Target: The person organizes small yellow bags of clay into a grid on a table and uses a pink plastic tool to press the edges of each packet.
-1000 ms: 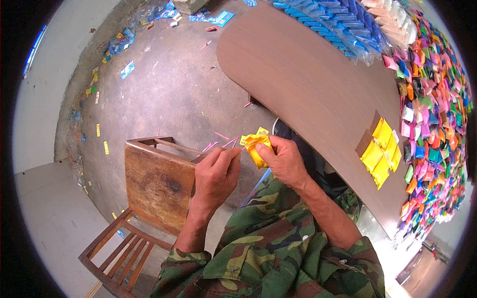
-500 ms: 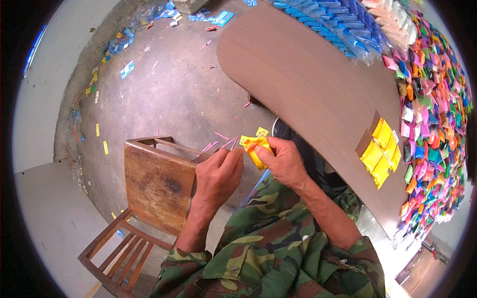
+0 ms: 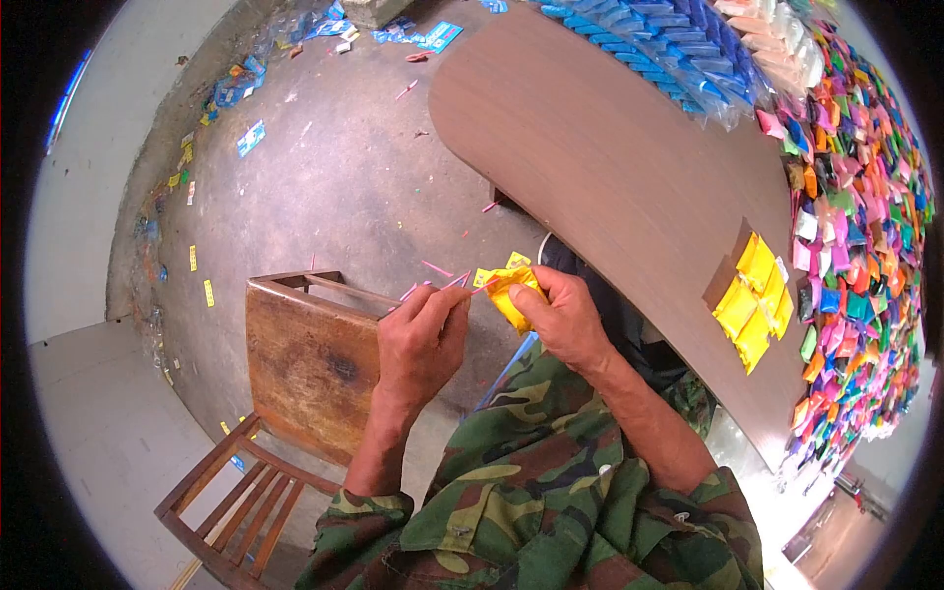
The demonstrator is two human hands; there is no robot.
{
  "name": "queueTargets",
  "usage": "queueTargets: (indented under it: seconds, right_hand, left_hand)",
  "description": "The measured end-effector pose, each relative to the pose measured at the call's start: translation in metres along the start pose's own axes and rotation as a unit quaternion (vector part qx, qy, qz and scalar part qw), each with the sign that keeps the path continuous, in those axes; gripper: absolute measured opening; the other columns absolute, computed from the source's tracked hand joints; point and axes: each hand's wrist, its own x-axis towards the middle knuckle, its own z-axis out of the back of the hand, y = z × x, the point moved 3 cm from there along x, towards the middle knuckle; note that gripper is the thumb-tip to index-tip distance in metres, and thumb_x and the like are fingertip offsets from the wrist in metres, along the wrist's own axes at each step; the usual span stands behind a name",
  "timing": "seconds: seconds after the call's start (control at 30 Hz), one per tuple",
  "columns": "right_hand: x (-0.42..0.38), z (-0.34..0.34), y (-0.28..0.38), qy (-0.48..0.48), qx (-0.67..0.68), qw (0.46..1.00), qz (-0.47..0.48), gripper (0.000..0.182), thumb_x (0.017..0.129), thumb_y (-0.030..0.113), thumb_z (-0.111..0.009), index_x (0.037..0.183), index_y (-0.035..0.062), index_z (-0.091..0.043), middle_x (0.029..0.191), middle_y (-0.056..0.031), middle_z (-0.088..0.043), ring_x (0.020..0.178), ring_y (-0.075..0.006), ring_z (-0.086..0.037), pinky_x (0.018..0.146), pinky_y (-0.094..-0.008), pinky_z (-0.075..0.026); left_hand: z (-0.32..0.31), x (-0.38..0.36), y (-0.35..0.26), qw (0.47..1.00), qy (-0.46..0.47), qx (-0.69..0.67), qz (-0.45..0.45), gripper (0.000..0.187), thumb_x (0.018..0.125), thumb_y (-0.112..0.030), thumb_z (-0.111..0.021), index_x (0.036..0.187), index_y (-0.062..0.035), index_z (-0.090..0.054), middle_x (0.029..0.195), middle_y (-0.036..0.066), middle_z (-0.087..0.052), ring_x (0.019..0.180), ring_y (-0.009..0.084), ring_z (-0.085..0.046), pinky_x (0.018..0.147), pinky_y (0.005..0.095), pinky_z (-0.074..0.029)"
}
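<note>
My right hand is closed on a small yellow packet, thumb on top, above my lap. Just left of it my left hand is closed in a pinch, fingertips near a thin pink strip that reaches the packet's upper left edge. Whether the strip is separate from the packet is too small to tell. On the brown table at the right, several yellow packets lie side by side in a flat group.
A wooden chair stands at the left. Many coloured packets are heaped along the table's right side, with blue packets at its far end. Scraps, including a blue card, lie on the floor.
My left hand has moved slightly left, away from the packet, and the pink strip now shows between the hands. My right hand has hardly moved and still holds the packet.
</note>
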Motion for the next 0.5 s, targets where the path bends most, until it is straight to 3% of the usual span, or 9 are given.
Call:
queueTargets:
  seconds: [0.27,0.37,0.5]
  right_hand:
    - [-0.003,0.002,0.009,0.000,-0.017,1.000,0.003,0.026,0.097,0.022,-0.059,0.099,-0.0028,-0.066,0.077,-0.0012,-0.060,0.071,-0.0067,-0.054,0.062,-0.0290,-0.048]
    - [-0.004,0.002,0.015,0.003,-0.019,1.000,0.007,0.025,0.098,0.022,-0.059,0.100,-0.0028,-0.066,0.077,-0.0010,-0.061,0.071,-0.0065,-0.054,0.062,-0.0285,-0.048]
    - [-0.004,0.004,0.012,0.023,-0.026,0.999,-0.007,0.027,0.099,0.020,-0.059,0.111,-0.0022,-0.069,0.086,0.0023,-0.063,0.075,-0.0035,-0.054,0.066,-0.0236,-0.046]
  left_hand:
    - [0.003,0.001,0.001,0.997,0.035,-0.044,0.053,0.010,0.088,0.000,-0.071,0.097,-0.0018,-0.071,0.076,0.010,-0.063,0.062,0.0200,-0.061,0.056,0.0318,-0.047]
    - [0.005,0.003,0.000,0.994,0.049,-0.073,0.065,0.010,0.087,0.000,-0.071,0.096,-0.0030,-0.069,0.076,0.013,-0.061,0.064,0.0299,-0.062,0.058,0.0383,-0.048]
    - [0.007,0.004,-0.001,0.991,0.074,-0.079,0.076,0.009,0.087,0.000,-0.071,0.096,-0.0021,-0.069,0.077,0.014,-0.061,0.065,0.0300,-0.061,0.059,0.0386,-0.048]
